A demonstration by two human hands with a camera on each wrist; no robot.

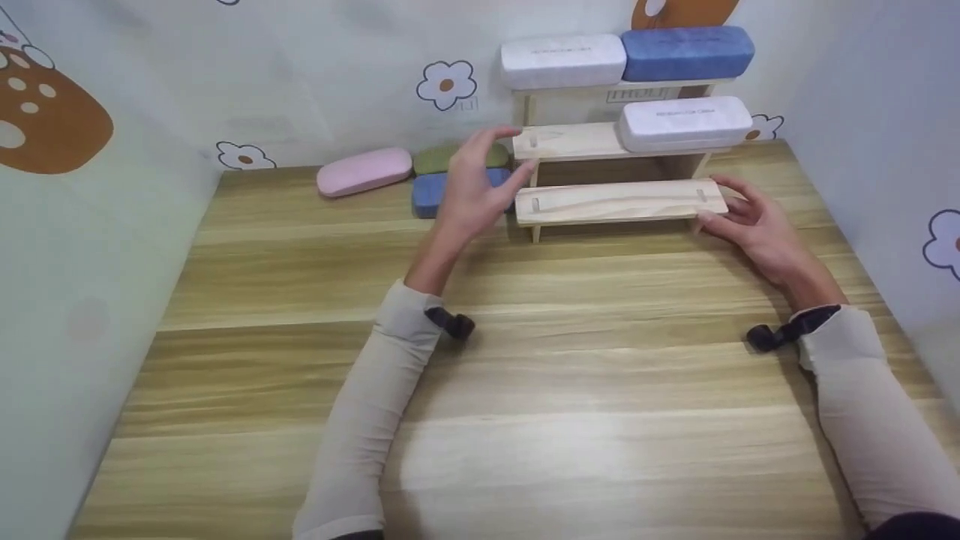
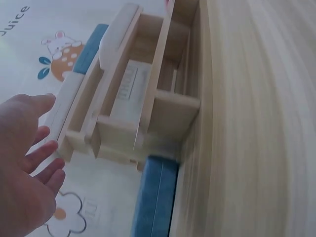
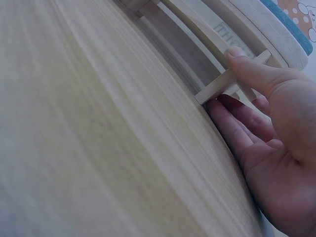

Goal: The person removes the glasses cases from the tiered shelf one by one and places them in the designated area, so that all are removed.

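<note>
A three-tier wooden shelf [image 1: 622, 204] stands against the back wall; its lowest board carries nothing. My right hand [image 1: 765, 229] grips the right end of that lowest tier. In the right wrist view the thumb [image 3: 252, 69] lies on the board's edge and the fingers reach around the end support. My left hand [image 1: 476, 187] is at the shelf's left side, fingers apart and holding nothing; whether it touches the shelf I cannot tell. A white glasses case [image 1: 562, 61] and a blue glasses case [image 1: 688, 54] sit on the top tier. Another white glasses case [image 1: 686, 124] occupies the middle tier's right half.
Left of the shelf, on the wood-grain table [image 1: 300, 375], lie a pink glasses case [image 1: 365, 172], a green case [image 1: 431, 160] and a blue case [image 1: 429, 196], the last two partly behind my left hand. Patterned walls [image 1: 315, 82] enclose the back and both sides.
</note>
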